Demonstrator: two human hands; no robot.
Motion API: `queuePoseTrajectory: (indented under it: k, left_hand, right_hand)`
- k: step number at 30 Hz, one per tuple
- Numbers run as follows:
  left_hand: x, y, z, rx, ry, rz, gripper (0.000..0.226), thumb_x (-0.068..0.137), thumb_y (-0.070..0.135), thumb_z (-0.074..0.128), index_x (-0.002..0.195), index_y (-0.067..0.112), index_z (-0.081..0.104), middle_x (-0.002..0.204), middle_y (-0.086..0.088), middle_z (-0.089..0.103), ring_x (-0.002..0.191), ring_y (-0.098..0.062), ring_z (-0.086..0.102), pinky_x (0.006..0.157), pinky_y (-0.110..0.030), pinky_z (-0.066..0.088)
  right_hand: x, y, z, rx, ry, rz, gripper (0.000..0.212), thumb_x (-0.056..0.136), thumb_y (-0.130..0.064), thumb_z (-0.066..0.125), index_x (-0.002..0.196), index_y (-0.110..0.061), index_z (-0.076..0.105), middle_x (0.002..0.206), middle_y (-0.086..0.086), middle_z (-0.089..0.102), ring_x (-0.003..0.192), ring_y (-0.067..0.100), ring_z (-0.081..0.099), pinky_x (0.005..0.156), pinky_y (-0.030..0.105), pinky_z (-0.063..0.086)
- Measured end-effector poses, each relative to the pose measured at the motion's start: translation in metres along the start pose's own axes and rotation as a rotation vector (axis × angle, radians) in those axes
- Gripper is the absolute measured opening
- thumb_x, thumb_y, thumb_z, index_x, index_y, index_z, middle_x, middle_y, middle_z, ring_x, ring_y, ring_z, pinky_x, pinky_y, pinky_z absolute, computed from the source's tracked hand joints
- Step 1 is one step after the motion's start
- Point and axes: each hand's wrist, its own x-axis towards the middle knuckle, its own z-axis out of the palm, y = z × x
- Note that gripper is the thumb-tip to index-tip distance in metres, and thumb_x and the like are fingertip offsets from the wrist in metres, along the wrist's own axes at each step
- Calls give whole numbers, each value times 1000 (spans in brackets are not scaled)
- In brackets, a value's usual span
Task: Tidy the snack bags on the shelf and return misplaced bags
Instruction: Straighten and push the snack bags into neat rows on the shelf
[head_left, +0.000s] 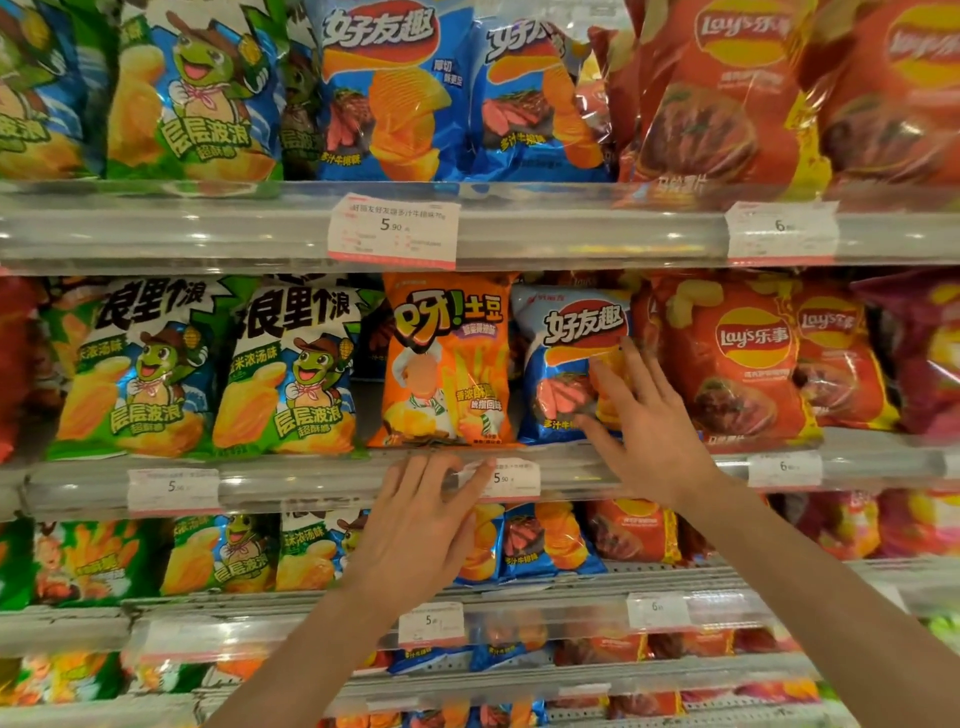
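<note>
On the middle shelf an orange fries bag (447, 358) stands upright between green turtle-print bags (288, 369) on its left and a blue chip bag (566, 364) on its right. My right hand (644, 426) lies with straight fingers on the lower right front of the blue bag. My left hand (421, 525) hovers in front of the shelf rail (311, 483) just below the orange bag, fingers spread and holding nothing. Red Lay's bags (737, 364) stand right of the blue bag.
The top shelf carries green, blue (384, 88) and red bags in rows. The lower shelves hold the same kinds, with a blue bag (524, 540) leaning behind my left hand. White price tags (394, 231) hang on the clear rails.
</note>
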Motion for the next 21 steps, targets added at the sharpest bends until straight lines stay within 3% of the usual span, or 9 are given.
queuePoseTrajectory:
  k: [4,13,18,21]
  left_hand:
    - [2,-2,2,-9,3,9,52,95,34,51,145,21,55,118,-9,58,108,-26,48,85,-42,48]
    - [0,-9,3,-53,-18,21,55,95,32,54,148,21,51,120,-10,57,111,-27,51,83,-42,48]
    - [-3,-12,3,-75,-19,20,53,96,32,51,148,19,52,122,-11,58,112,-28,51,85,-42,47]
    - [-3,-11,2,-75,-12,20,54,95,32,54,147,19,52,122,-12,58,112,-27,49,85,-42,47]
  right_hand:
    - [-2,0,5,92,-46,95,70,97,-53,50,158,-30,23,170,9,3,130,42,53,93,48,52]
    - [8,-4,14,178,36,115,70,94,-48,60,155,-29,30,168,8,12,140,42,42,99,52,52]
    - [5,-5,16,164,52,133,69,96,-51,57,156,-33,29,169,3,11,140,38,44,92,49,56]
    - [4,-5,16,129,51,123,68,97,-51,54,157,-31,29,169,7,11,138,40,45,95,50,54]
